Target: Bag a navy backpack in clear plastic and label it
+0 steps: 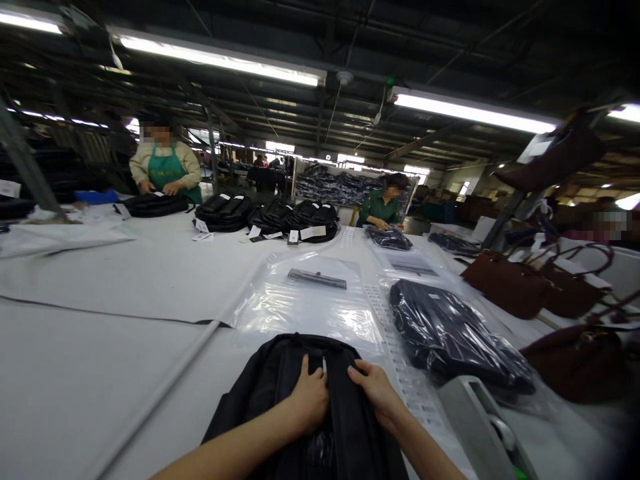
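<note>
A black backpack (345,427) lies on the white table at the bottom centre, its top pointing away from me. My left hand (311,399) rests on the middle of its front, index finger stretched forward, the other fingers curled beside a small whitish strip (325,365). My right hand (377,390) is at the backpack's right side, with thumb and fingers closed on the black material near its upper edge. Some clear plastic shows in the front opening below my left hand. Just beyond the backpack, clear plastic bags (305,310) lie flat.
Several black backpacks with tags (273,217) line the far table edge. To the right are a plastic-wrapped bag (450,327), a grey tape dispenser (480,420) and brown handbags (510,283). Two people (167,163) (383,203) work across the table.
</note>
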Motion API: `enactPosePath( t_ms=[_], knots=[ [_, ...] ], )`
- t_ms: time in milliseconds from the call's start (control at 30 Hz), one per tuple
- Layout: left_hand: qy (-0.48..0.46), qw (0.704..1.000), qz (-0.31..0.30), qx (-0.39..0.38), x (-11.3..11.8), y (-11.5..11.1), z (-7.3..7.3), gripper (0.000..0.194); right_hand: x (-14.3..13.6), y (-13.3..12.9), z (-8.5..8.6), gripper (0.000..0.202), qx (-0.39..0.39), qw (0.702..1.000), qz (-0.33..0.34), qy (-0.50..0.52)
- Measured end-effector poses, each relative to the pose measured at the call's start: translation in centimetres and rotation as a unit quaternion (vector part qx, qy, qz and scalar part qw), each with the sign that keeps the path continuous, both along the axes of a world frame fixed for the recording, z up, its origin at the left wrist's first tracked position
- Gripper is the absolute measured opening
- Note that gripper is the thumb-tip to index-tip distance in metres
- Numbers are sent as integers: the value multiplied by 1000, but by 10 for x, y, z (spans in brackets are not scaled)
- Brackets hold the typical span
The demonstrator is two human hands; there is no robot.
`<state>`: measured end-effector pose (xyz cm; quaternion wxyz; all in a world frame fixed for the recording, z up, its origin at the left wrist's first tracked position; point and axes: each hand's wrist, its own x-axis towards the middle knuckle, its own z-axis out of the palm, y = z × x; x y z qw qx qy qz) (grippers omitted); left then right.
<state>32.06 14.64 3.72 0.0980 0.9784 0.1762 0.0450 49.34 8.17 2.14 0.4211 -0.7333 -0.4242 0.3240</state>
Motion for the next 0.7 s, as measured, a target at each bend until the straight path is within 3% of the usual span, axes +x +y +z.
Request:
enactPosePath(
  t_ms=[133,333,433,500,567,700],
  knots=[
    [-29,998,-58,-27,-15,8,11,38,-3,-4,-9,60,-14,998,-30,-48],
    [-81,992,99,-19,-31,-3,16,35,-17,-8,-11,48,-36,977,-23,-209],
    [-78,989,125,-7,-33,-16,3,32,-14,-8,-12,51,-29,984,-16,-177],
    [-52,991,119,-14,-34,-18,-6,42,-10,-8,-13,58,-23,993,-8,-118],
    [-23,994,98,-31,-32,-12,-10,53,-5,-8,-15,59,-21,998,16,-58],
    [-34,998,50,-18,-20,12,-4,46,-1,-5,-15,53,-25,998,55,-19]
  ],
)
